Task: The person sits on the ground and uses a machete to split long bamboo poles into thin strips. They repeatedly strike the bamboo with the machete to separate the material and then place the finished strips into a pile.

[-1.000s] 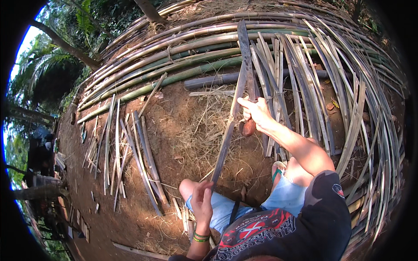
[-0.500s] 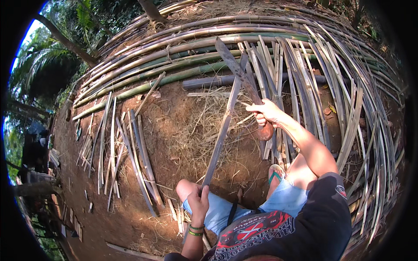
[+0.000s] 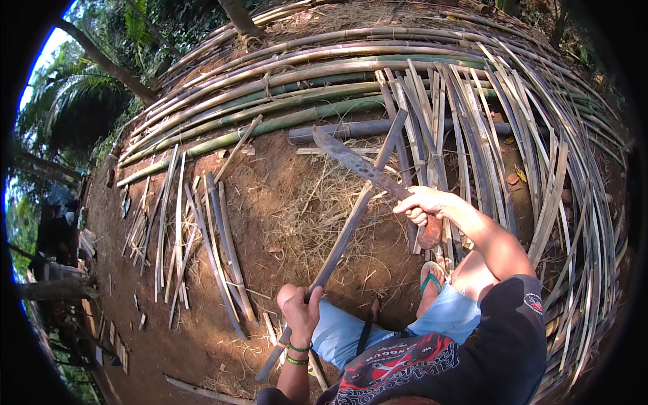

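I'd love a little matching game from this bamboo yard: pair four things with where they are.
Things:
1. machete
2. long bamboo strip
3. green wristbands
4. flip-flop

Places:
a. on the left wrist
b. on the foot by the right arm
c. gripped by the right hand
d. held by the left hand

Pairs: 1-c, 2-d, 3-a, 4-b

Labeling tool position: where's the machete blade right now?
Head view, centre-right: the machete is in the right hand, blade angled up-left across the bamboo strip held by the left hand.
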Demonstrator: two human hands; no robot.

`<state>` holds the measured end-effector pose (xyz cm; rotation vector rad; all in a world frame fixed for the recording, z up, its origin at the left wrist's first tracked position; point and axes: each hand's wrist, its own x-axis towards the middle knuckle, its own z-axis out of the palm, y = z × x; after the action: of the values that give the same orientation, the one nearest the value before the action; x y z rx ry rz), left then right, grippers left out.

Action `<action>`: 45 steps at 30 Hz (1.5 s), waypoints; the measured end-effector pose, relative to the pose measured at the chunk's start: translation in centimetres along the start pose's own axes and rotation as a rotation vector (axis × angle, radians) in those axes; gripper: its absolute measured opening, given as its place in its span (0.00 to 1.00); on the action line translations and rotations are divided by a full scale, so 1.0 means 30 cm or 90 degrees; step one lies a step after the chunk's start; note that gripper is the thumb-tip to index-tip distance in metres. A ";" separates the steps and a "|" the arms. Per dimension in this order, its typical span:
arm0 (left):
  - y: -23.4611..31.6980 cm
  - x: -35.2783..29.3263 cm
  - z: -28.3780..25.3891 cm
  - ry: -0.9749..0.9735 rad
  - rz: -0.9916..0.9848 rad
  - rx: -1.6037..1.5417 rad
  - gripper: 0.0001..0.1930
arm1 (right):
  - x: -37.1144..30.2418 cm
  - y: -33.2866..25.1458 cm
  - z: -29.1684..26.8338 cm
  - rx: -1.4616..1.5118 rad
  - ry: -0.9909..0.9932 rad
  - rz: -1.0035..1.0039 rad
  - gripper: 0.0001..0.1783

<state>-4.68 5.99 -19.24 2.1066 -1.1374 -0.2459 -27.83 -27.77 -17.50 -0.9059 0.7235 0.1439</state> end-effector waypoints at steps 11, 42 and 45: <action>0.010 -0.004 0.000 -0.018 -0.052 -0.094 0.17 | -0.008 -0.028 -0.056 0.044 -0.076 -0.082 0.20; 0.030 -0.037 0.074 -0.172 -0.183 -0.338 0.17 | 0.110 0.031 0.125 -0.855 0.527 -0.610 0.11; 0.073 -0.022 0.086 -0.171 -0.144 -0.342 0.17 | 0.134 0.090 0.138 -0.993 0.362 -0.752 0.09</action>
<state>-7.71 4.43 -19.74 1.7431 -0.8511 -0.8619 -23.76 -23.65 -20.17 -2.7985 0.3574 -0.7488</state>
